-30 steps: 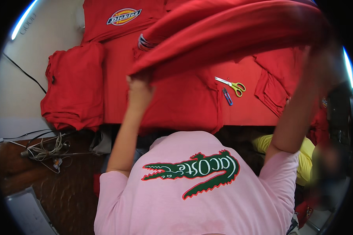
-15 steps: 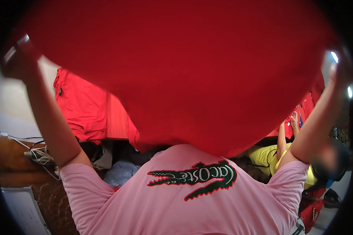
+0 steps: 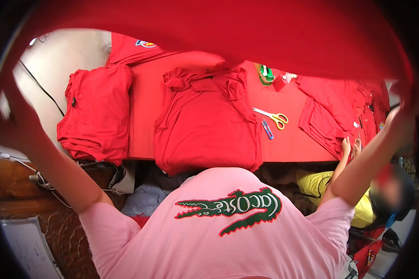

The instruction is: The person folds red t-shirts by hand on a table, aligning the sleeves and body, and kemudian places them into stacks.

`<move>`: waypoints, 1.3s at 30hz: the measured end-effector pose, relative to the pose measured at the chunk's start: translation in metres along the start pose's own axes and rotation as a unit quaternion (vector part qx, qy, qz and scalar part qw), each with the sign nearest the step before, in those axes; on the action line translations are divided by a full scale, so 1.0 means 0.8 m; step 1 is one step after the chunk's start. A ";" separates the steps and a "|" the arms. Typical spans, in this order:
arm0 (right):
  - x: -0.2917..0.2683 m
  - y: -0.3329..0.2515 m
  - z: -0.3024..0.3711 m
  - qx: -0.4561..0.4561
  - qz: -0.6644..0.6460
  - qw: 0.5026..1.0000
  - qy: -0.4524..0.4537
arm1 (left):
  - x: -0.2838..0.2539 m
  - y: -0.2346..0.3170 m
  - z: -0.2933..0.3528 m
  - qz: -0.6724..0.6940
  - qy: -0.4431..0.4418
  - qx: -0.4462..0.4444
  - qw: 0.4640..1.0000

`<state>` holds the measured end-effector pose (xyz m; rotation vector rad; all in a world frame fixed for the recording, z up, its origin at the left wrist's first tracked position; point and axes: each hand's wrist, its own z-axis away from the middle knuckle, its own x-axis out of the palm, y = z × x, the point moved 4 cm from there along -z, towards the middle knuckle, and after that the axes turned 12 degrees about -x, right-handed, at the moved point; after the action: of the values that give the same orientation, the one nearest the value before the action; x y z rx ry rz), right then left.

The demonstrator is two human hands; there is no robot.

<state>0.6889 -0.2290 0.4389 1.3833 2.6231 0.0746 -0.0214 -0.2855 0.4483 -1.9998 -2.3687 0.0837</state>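
A broad red shirt (image 3: 209, 28) is spread in the air across the top of the view, one side at each of my raised arms. At the far left edge my left hand (image 3: 14, 111) is closed on its side, dark and blurred. Over on the right, my right hand (image 3: 399, 114) grips the opposite side, its fingers partly lost in shadow. Below the raised cloth, a stack of red sleeveless shirts (image 3: 207, 125) lies on the red-covered table (image 3: 142, 116), directly in front of me.
Another pile of folded red shirts (image 3: 95, 111) sits at the left. Yellow-handled scissors (image 3: 277, 118) and blue thread snips (image 3: 267, 129) lie right of the middle stack, below a green container (image 3: 265, 74). A co-worker in yellow (image 3: 312, 183) handles red garments (image 3: 330, 111) at the right.
The red shirt has swung up and away, uncovering the table, the middle stack and the scissors. Both my hands now appear lower in the picture, still at the cloth's sides.
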 end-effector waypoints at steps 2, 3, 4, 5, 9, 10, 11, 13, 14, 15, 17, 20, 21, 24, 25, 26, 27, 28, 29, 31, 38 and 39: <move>-0.019 -0.035 0.075 0.012 -0.046 0.997 -0.068 | -0.059 0.012 0.083 0.017 -0.068 0.016 0.997; -0.022 -0.056 0.116 0.067 -0.075 0.985 -0.139 | -0.074 0.023 0.132 0.032 -0.120 0.012 0.992; -0.003 -0.078 0.187 0.221 -0.153 0.939 -0.216 | -0.095 0.039 0.180 0.030 -0.188 0.019 0.982; 0.005 -0.108 0.244 0.363 -0.180 0.867 -0.290 | -0.103 0.053 0.232 0.037 -0.252 0.012 0.967; 0.004 -0.196 0.471 0.577 -0.194 0.688 -0.395 | -0.109 0.105 0.408 0.071 -0.456 -0.083 0.883; 0.003 -0.216 0.500 0.588 -0.185 0.664 -0.423 | -0.117 0.103 0.451 0.083 -0.468 -0.079 0.876; 0.002 -0.233 0.521 0.581 -0.161 0.630 -0.490 | -0.129 0.092 0.496 0.076 -0.511 -0.065 0.853; -0.010 -0.253 0.585 0.566 -0.196 0.574 -0.558 | -0.153 0.083 0.549 0.062 -0.589 -0.053 0.804; -0.020 -0.260 0.611 0.566 -0.221 0.539 -0.583 | -0.166 0.078 0.574 0.066 -0.609 -0.047 0.789; -0.029 -0.269 0.632 0.565 -0.244 0.504 -0.606 | -0.178 0.073 0.592 0.070 -0.628 -0.041 0.774; -0.040 -0.286 0.659 0.613 -0.285 0.420 -0.606 | -0.190 0.080 0.596 0.097 -0.635 -0.038 0.765; -0.019 -0.288 0.639 0.616 -0.317 0.385 -0.610 | -0.209 0.051 0.631 0.108 -0.728 -0.182 0.652; -0.002 -0.280 0.624 0.613 -0.314 0.398 -0.606 | -0.213 0.041 0.646 0.109 -0.759 -0.252 0.589; 0.056 -0.232 0.618 0.629 -0.257 0.563 -0.470 | -0.144 0.048 0.622 0.167 -0.665 -0.351 0.638; 0.079 -0.218 0.618 0.646 -0.222 0.600 -0.415 | -0.106 0.056 0.610 0.164 -0.656 -0.407 0.614; 0.102 -0.204 0.624 0.659 -0.218 0.627 -0.353 | -0.066 0.064 0.604 0.181 -0.627 -0.449 0.610; 0.130 -0.198 0.614 0.704 -0.193 0.594 -0.337 | -0.029 0.069 0.601 0.192 -0.600 -0.444 0.637; 0.156 -0.190 0.615 0.725 -0.191 0.575 -0.329 | 0.012 0.073 0.615 0.264 -0.558 -0.505 0.604; 0.180 -0.182 0.618 0.744 -0.189 0.554 -0.322 | 0.050 0.073 0.637 0.329 -0.515 -0.533 0.585; 0.213 -0.180 0.606 0.763 -0.236 0.550 -0.245 | 0.116 0.099 0.647 0.297 -0.551 -0.552 0.551; 0.232 -0.177 0.601 0.775 -0.320 0.543 -0.042 | 0.239 0.162 0.635 0.331 -0.557 -0.580 0.493; 0.231 -0.173 0.609 0.775 -0.314 0.546 -0.051 | 0.250 0.167 0.629 0.319 -0.587 -0.541 0.510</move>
<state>0.5603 -0.1735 -0.0821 0.1762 2.4370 -2.7351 0.0436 -0.0733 -0.0636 -4.6703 -1.7309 -0.1167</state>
